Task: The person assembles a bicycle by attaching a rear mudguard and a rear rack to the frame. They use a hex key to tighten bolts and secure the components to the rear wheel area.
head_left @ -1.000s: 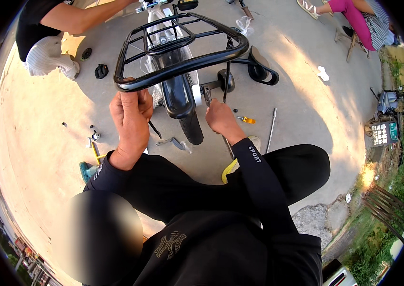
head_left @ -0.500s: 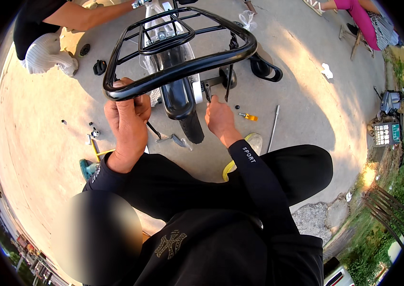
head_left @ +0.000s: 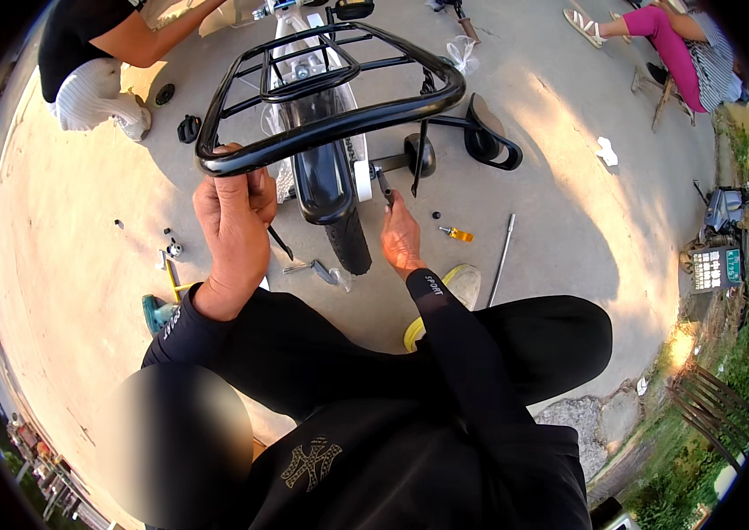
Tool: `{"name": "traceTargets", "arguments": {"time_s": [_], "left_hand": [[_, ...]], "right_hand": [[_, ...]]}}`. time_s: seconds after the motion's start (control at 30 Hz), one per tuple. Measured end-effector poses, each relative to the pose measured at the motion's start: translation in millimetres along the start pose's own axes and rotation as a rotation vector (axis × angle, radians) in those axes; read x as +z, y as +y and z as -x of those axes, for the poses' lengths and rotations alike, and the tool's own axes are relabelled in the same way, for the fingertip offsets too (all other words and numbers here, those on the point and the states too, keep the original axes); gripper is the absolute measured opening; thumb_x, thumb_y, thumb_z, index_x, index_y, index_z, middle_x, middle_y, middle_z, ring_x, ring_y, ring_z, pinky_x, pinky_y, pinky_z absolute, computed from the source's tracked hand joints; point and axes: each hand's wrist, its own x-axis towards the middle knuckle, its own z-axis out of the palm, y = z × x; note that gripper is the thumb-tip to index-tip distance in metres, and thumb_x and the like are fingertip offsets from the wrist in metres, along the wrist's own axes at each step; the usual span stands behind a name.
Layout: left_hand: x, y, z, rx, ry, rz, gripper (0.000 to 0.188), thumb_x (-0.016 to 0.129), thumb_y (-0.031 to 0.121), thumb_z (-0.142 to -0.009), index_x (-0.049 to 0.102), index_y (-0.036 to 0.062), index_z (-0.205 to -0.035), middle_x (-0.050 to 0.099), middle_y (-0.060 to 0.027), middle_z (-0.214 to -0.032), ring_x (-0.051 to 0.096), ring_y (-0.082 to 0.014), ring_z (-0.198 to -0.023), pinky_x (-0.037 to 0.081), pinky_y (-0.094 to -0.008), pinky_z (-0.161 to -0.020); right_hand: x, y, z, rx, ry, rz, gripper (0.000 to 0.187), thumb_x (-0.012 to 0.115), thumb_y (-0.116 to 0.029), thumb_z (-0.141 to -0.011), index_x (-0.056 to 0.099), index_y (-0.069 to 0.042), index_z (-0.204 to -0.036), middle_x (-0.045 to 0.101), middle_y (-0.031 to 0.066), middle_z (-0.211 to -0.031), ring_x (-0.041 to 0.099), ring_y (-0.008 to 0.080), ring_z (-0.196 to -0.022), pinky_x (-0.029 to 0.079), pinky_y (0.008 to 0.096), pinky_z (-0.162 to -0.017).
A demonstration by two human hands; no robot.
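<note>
A small bicycle stands in front of me with a black tubular rear rack [head_left: 330, 131] over its rear wheel. My left hand [head_left: 235, 225] is closed on the rack's near left corner, fingers under the tube. Below the rack are the glossy black mudguard [head_left: 321, 181] and the tyre [head_left: 350, 247]. My right hand [head_left: 400, 233] grips a dark metal wrench [head_left: 384, 184], its upper end by the axle, next to a white round part [head_left: 363, 179]. A small black side wheel [head_left: 419, 155] sticks out to the right of there.
A yellow-handled screwdriver [head_left: 457, 233], a long metal rod [head_left: 503, 256] and some tools [head_left: 313, 269] lie on the concrete. A black pedal [head_left: 188, 128] rests farther left. Another person [head_left: 96, 62] crouches at the bicycle's far left; someone sits [head_left: 684, 57] at far right.
My right hand has turned and shifted slightly down, and the wrench now leans up to the left. My left hand keeps its hold on the rack. The co-worker's arm has moved a little.
</note>
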Motion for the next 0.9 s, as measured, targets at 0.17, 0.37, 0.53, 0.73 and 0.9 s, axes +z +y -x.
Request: {"name": "traceTargets", "arguments": {"time_s": [0.17, 0.37, 0.53, 0.73, 0.9], "left_hand": [[2.1, -1.1, 0.4, -0.021, 0.007, 0.019, 0.042, 0.046, 0.039, -0.108, 0.046, 0.0073, -0.081, 0.037, 0.0025, -0.068, 0.028, -0.0046, -0.053, 0.02, -0.0228, -0.047], [-3.1, -2.0, -0.2, -0.011, 0.017, 0.032, 0.044, 0.044, 0.041, -0.108, 0.046, 0.0075, -0.079, 0.035, 0.0033, -0.066, 0.028, -0.0044, -0.053, 0.02, -0.0234, -0.047], [2.3, -1.0, 0.7, -0.039, 0.02, -0.016, 0.045, 0.042, 0.043, -0.108, 0.046, 0.0079, -0.08, 0.032, 0.0035, -0.063, 0.028, -0.0054, -0.049, 0.021, -0.0238, -0.045], [-1.9, -0.6, 1.0, -0.04, 0.005, -0.04, 0.045, 0.042, 0.043, -0.108, 0.045, 0.0082, -0.08, 0.032, 0.003, -0.063, 0.028, -0.0061, -0.048, 0.021, -0.0241, -0.044], [0.3, 3.3, 1.7, -0.044, 0.026, -0.055, 0.045, 0.041, 0.043, -0.108, 0.044, 0.0083, -0.08, 0.03, 0.003, -0.063, 0.028, -0.0062, -0.048, 0.02, -0.0243, -0.044]], "right_hand": [[-38.5, -29.7, -6.4, 0.222, -0.199, 0.081, 0.023, 0.054, -0.02, -0.098, 0.055, -0.002, -0.112, 0.068, 0.0272, -0.087, 0.065, 0.0479, -0.085, 0.052, 0.0553, -0.073], [-83.0, -88.2, -36.4, 0.164, -0.36, 0.293, 0.025, 0.058, -0.023, -0.093, 0.063, 0.002, -0.097, 0.069, 0.029, -0.09, 0.066, 0.048, -0.089, 0.053, 0.054, -0.078], [-80.6, -82.8, -46.6, 0.07, -0.411, 0.412, 0.026, 0.058, -0.026, -0.096, 0.06, 0.0, -0.099, 0.069, 0.026, -0.086, 0.067, 0.0445, -0.088, 0.054, 0.0522, -0.078], [-73.8, -79.9, -40.3, 0.113, -0.378, 0.411, 0.023, 0.058, -0.022, -0.095, 0.059, 0.0, -0.102, 0.07, 0.0251, -0.091, 0.068, 0.0449, -0.087, 0.054, 0.0519, -0.076], [-54.7, -66.2, -21.3, 0.032, -0.257, 0.365, 0.021, 0.055, -0.022, -0.098, 0.054, -0.002, -0.105, 0.068, 0.0229, -0.08, 0.067, 0.044, -0.075, 0.052, 0.0537, -0.065]]}}
